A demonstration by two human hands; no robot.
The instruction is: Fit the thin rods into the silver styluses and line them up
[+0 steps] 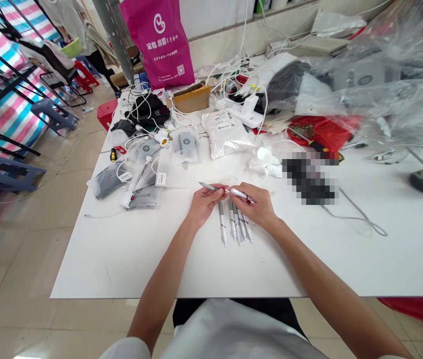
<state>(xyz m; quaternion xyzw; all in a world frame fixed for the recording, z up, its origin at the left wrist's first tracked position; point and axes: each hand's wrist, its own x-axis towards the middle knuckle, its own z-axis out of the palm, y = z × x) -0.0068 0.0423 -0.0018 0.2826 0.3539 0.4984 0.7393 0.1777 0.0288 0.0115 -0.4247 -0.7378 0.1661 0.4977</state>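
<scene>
My left hand [204,204] pinches a slim silver pen-shaped part [208,187], whose pointed end faces left. My right hand [254,204] grips a thicker silver-and-white barrel [240,193], and the two pieces meet between my hands. Just below my hands, several similar silver pens [238,225] lie side by side on the white table [196,264], pointing toward me. One more silver pen [222,224] lies slightly apart, near my left hand. Nothing else touches my hands.
Beyond my hands, grey pouches [184,146], a foil bag [225,133], tangled white cables [230,85], and a power strip [239,110] crowd the table. Crumpled plastic sheeting [376,85] covers the back right. A blurred patch [309,178] hides something on the right.
</scene>
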